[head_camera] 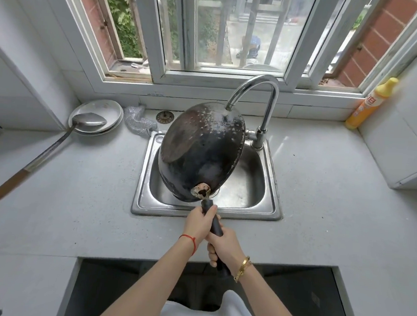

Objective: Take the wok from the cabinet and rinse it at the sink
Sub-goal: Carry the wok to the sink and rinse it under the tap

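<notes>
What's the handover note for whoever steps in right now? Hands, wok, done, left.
Left hand grips the wok handle nearer the pan; right hand grips it lower down.
Wok is tilted, underside up, over the sink, its far rim under the faucet spout.
Done: wok is at the sink, and its underside is wet.
Left: finish rinsing.
</notes>
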